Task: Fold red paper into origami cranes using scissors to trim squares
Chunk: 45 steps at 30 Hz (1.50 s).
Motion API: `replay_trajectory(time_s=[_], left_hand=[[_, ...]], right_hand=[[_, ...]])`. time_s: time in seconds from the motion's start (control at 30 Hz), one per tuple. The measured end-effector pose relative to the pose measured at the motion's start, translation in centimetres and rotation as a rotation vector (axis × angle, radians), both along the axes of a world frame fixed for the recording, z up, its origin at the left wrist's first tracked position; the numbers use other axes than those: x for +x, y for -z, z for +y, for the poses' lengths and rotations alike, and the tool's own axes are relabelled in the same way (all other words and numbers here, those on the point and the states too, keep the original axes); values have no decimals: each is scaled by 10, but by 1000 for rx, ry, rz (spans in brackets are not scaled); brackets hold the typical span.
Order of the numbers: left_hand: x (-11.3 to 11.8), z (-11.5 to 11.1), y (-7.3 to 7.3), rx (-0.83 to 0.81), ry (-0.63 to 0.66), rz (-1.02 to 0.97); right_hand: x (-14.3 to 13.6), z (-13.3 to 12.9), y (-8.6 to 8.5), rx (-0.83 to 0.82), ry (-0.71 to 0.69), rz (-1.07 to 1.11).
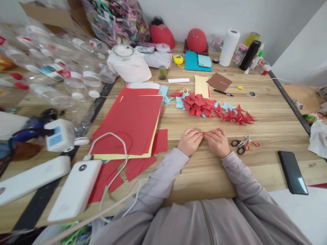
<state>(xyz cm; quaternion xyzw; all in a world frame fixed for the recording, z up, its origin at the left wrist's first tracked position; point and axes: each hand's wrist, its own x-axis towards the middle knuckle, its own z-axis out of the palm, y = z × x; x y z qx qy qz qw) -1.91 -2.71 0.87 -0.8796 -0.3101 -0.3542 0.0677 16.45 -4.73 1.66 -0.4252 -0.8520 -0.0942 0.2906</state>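
Note:
Between my fingertips, low over the wooden table (pixel 201 183), is a small piece of red paper (pixel 203 134), mostly hidden. My left hand (pixel 190 142) pinches its left end, and my right hand (pixel 217 142) pinches the other end. Just beyond my hands lies a pile of folded red paper pieces (pixel 199 104), with pointed red paper stars (pixel 240 115) to its right and light blue folded pieces among them. Two pairs of scissors (pixel 245 144), one black-handled and one orange-handled, lie right of my right hand. Red paper sheets (pixel 130 122) are stacked to the left.
A white power bank (pixel 75 190) with a cable sits at the left front. Many plastic bottles (pixel 71 78) crowd the left. A dark phone (pixel 292 173) lies at the right. Behind are a tape measure (pixel 178 60), a brown paper square (pixel 219 82) and a white roll (pixel 230 47).

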Motion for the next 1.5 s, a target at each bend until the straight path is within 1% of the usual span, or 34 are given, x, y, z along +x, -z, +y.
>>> replay_trajectory(time_s=[0.07, 0.13, 0.33, 0.47, 0.6, 0.63, 0.67, 0.77, 0.9, 1.0, 1.1, 1.33, 1.5], left_hand=[[0, -1, 0, 22, 27, -11], [-1, -1, -1, 26, 27, -17], [-8, 1, -5, -2, -40, -43], [-17, 5, -3, -20, -66, -75], [-23, 7, -2, 0, -116, -115], [-24, 7, -2, -12, -117, -118], [-23, 7, -2, -25, -111, -113], [-17, 4, -4, -43, -81, -79], [-6, -1, -5, -8, -78, -45], [-2, -3, -5, -44, -51, -24], [-3, -1, -4, -80, -41, -18], [-23, 8, -2, -46, -146, -42], [-36, 13, -2, -38, -189, -93]], right_hand=[[-3, 0, 0, 8, -24, -24], [-2, 0, 0, 9, -34, -34], [13, 5, -2, 51, 18, 13], [29, 9, -2, 55, 90, 52], [36, 8, -4, 100, 249, 176], [34, 7, -4, 86, 242, 198], [31, 6, -5, 52, 206, 204], [18, 3, -4, -36, 49, 126], [7, 3, -1, -17, 11, 64], [6, 3, 0, 0, -17, 40], [9, 3, 1, -4, 3, 44], [27, 7, 2, 25, 120, 136], [31, 8, 0, 66, 178, 164]])
